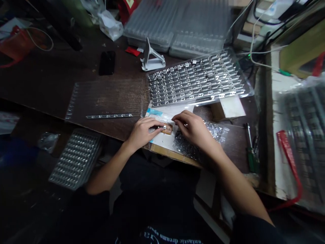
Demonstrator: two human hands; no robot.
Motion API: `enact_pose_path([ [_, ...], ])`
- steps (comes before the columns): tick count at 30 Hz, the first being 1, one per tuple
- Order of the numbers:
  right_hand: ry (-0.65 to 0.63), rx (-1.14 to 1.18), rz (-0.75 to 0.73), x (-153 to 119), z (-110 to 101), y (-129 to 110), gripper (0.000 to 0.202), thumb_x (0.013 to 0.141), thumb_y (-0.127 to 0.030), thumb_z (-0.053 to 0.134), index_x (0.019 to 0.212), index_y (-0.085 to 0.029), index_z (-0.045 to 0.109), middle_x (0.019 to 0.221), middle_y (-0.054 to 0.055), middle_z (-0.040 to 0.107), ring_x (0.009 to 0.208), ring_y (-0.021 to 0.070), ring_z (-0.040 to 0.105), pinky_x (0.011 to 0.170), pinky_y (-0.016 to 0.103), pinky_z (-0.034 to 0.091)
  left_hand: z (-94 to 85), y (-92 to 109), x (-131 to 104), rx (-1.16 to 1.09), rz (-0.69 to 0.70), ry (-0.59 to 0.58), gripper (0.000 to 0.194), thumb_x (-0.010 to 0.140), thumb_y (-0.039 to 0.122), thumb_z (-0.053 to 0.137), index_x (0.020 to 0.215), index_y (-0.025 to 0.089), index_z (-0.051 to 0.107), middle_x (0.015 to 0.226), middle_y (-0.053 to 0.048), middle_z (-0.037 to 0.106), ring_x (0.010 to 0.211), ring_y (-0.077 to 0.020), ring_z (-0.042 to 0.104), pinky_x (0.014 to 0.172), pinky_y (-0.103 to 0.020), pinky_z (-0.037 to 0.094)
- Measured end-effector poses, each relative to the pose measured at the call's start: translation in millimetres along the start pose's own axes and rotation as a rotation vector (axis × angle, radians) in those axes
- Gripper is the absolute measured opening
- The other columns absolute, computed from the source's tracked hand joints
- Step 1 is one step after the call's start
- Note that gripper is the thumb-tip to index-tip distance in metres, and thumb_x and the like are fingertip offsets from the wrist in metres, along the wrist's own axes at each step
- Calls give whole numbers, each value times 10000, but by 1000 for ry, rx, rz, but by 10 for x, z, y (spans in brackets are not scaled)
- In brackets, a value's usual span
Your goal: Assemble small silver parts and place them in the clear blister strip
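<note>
My left hand (144,132) pinches a small silvery metal connector (165,127) between thumb and fingertips, over a small brown block (168,130). The block lies on a white sheet (162,139) near the table's front edge. Just right of the block is my right hand (191,127), its thumb and index finger pressed together. Whatever they hold, if anything, is too small to make out. Beneath this hand a clear bag (186,145) of loose tiny metal parts lies spread out, partly hidden by the wrist.
Behind my hands, a clear tray (198,79) carries rows of metal connectors. A ridged clear tray (109,98) at left bears one row (109,116). Around them are a phone (107,63), a white stand (153,59), a green-handled screwdriver (251,152) and stacked filled trays (76,159) lower left.
</note>
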State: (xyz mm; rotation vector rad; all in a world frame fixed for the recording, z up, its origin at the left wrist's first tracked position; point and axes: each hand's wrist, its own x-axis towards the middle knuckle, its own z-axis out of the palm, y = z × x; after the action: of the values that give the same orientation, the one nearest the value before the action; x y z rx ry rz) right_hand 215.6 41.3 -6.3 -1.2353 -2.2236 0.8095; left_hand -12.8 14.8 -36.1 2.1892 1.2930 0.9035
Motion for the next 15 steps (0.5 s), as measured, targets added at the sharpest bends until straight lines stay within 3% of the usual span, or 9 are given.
enact_pose_path([
  [5,-52,-113,98,-9,0,-38,224,907,-138,536,1002,-140,739,1003,107,723,829,199,658,760,306,474,13,7,-16,4,30,-9,132,922,341,689,989,243,748,995,-32,788,944,-190,723,872,-361,545],
  [9,-28,-294,174,-30,-64,-22,241,919,-216,559,1051,-158,752,1032,110,743,883,238,665,763,336,469,35,28,-33,-26,49,18,118,937,302,670,997,231,742,1004,-35,789,959,-185,724,886,-360,553],
  [15,-101,-352,169,-43,-127,33,187,902,-293,646,994,-189,772,996,84,751,893,243,666,779,342,471,10,42,-80,0,-58,230,78,939,252,660,945,219,731,963,-27,783,942,-187,712,882,-359,539],
])
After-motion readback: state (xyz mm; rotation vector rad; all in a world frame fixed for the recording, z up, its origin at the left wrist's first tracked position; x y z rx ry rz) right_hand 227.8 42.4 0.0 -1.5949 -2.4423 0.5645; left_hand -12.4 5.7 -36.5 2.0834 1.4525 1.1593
